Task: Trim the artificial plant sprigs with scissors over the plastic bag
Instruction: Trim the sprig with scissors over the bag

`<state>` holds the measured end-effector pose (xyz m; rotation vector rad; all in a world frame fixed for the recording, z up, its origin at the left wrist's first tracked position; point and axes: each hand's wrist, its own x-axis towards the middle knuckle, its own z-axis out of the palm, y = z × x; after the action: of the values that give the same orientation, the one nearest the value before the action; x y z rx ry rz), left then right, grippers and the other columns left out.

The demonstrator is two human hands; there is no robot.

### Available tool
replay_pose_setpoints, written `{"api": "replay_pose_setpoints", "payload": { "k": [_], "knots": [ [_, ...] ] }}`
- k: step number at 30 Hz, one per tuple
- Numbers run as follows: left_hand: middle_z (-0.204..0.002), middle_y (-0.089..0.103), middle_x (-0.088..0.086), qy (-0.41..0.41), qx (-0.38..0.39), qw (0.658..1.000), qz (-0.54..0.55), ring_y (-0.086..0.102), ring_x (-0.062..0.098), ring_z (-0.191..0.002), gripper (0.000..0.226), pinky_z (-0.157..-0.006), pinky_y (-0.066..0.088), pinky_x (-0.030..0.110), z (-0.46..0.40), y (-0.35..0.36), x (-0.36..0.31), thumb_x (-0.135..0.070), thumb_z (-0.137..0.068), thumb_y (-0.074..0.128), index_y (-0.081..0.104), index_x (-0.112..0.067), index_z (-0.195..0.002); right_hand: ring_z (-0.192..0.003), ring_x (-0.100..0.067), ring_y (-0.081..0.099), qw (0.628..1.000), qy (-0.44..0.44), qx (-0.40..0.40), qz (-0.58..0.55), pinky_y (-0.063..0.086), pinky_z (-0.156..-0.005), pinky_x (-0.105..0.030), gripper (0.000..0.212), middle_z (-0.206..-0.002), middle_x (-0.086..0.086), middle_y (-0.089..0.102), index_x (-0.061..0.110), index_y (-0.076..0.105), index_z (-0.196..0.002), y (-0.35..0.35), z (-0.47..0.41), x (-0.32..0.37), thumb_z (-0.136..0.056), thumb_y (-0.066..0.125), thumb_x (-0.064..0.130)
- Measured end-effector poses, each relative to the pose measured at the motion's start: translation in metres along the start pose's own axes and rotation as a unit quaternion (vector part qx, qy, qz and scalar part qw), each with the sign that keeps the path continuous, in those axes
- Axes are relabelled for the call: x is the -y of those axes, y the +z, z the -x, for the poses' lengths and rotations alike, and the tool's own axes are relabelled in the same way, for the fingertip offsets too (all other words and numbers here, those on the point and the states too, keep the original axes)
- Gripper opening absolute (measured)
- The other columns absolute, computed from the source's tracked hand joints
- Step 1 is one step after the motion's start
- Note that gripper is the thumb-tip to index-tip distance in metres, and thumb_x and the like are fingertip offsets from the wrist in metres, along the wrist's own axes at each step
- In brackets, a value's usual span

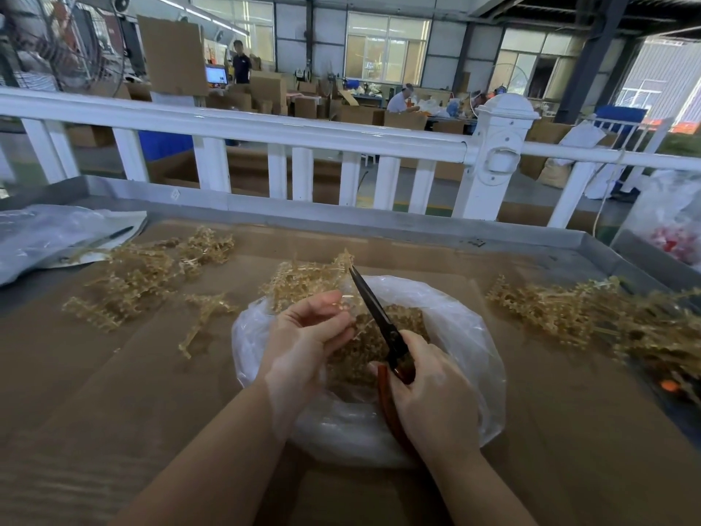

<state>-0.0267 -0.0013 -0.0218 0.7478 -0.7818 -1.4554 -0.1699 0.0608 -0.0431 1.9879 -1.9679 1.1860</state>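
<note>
cardboard table (113, 392) | left hand (303, 336) pinches sprig (303, 279) | right hand (432, 385) grips scissors (373, 309), handles half-hidden

White railing (265, 131), windowed warehouse behind

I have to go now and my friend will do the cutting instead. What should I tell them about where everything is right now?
Left hand pinches a sprig over the plastic bag. Right hand grips the scissors; the blades look closed, tips pointing away at the sprig.
The bag sits open on the cardboard and already holds a heap of trimmings.
One pile of sprigs lies to the left, another pile to the right; I cannot tell which is trimmed.
Left to do: finish the held sprig, then work through whatever is uncut.
</note>
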Motion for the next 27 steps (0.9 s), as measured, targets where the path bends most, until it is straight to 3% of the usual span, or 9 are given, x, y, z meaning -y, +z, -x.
{"api": "replay_pose_setpoints", "payload": {
  "k": [3,11,15,20,24,27],
  "knots": [
    [-0.081,0.073,-0.002,0.009,-0.002,1.000,-0.028,0.070,0.014,-0.071,0.028,-0.060,0.057,0.022,-0.001,0.001,-0.006,0.022,-0.078,0.056,0.057,-0.003,-0.065,-0.090,-0.015,0.064,1.000,0.000,0.008,-0.002,0.044,-0.075,-0.020,0.047,-0.096,0.004,0.069,0.018,0.064,-0.119,0.000,0.000,-0.002,-0.080,0.074,0.041],
    [-0.078,0.066,0.008,-0.014,-0.006,0.999,-0.032,0.068,0.020,-0.078,0.023,-0.063,0.058,0.024,-0.002,-0.004,-0.013,0.011,-0.071,0.068,0.068,-0.005,-0.088,-0.093,-0.016,0.062,0.999,-0.001,0.034,-0.015,0.047,-0.076,-0.027,0.049,-0.097,0.006,0.067,0.020,0.062,-0.122,-0.002,-0.001,-0.003,-0.081,0.070,0.045],
    [-0.079,0.065,0.009,-0.012,-0.019,0.998,-0.057,0.066,0.020,-0.081,0.029,-0.060,0.056,0.020,-0.002,-0.005,-0.008,0.020,-0.079,0.057,0.065,-0.007,-0.084,-0.092,-0.014,0.062,0.999,-0.004,0.043,-0.023,0.043,-0.076,-0.021,0.049,-0.097,0.007,0.067,0.020,0.062,-0.121,-0.003,-0.001,-0.003,-0.080,0.071,0.045],
    [-0.072,0.066,0.002,0.021,-0.017,0.996,-0.088,0.067,0.013,-0.074,0.032,-0.063,0.056,0.020,-0.002,-0.005,-0.008,0.019,-0.081,0.057,0.061,-0.012,-0.086,-0.085,-0.009,0.061,0.997,-0.025,0.056,-0.036,0.047,-0.073,-0.020,0.043,-0.092,0.012,0.067,0.025,0.065,-0.115,-0.008,0.000,-0.003,-0.076,0.075,0.042],
    [-0.075,0.064,0.006,0.017,-0.012,0.998,-0.065,0.067,0.013,-0.073,0.036,-0.065,0.057,0.022,-0.002,-0.004,-0.009,0.020,-0.081,0.055,0.055,-0.015,-0.090,-0.082,0.001,0.056,0.995,-0.032,0.078,-0.055,0.037,-0.069,-0.006,0.035,-0.088,0.019,0.063,0.031,0.063,-0.108,-0.015,-0.004,-0.004,-0.078,0.069,0.049],
    [-0.073,0.065,0.004,0.004,-0.016,0.999,-0.040,0.067,0.011,-0.070,0.036,-0.063,0.056,0.021,-0.002,-0.001,-0.008,0.020,-0.081,0.054,0.053,-0.015,-0.092,-0.080,0.001,0.056,0.990,-0.005,0.100,-0.097,0.039,-0.067,-0.006,0.024,-0.082,0.018,0.062,0.039,0.054,-0.097,-0.022,-0.010,-0.004,-0.080,0.062,0.054]
  ]
}}
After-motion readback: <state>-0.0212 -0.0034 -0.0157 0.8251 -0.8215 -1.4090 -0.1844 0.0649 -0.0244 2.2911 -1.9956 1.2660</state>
